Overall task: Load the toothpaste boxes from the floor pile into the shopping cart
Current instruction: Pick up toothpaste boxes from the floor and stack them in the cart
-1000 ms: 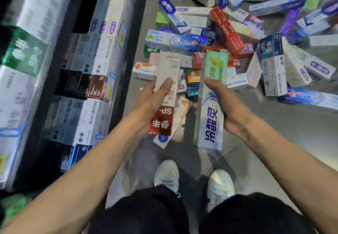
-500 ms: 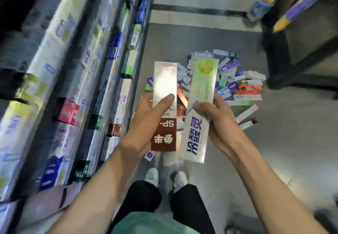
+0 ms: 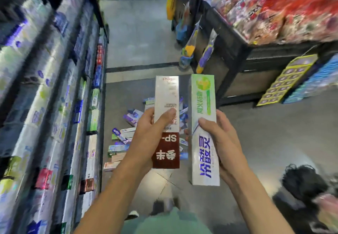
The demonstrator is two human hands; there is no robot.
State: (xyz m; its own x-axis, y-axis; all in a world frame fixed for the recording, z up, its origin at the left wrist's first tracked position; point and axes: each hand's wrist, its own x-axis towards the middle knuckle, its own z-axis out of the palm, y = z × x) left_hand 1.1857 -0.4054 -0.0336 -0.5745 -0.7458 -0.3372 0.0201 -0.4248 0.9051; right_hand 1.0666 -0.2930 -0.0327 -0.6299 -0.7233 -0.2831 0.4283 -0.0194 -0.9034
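Left hand [image 3: 150, 135] is gripping a white-and-maroon box [image 3: 166, 124] reading "SP-", upside down. Right hand [image 3: 224, 142] is gripping a white-and-green box [image 3: 204, 129] with blue Chinese characters, just beside it, above the floor pile [image 3: 126, 138].

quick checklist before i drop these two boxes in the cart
1. Left hand grips the red and white toothpaste box: ok.
2. Right hand grips the green and white toothpaste box: ok.
3. The two boxes are apart, not tangled: ok.
4. Shopping cart in sight: not ok, none visible.
5. Floor pile finished: not ok, boxes remain.
6. Path to the cart free: cannot tell.
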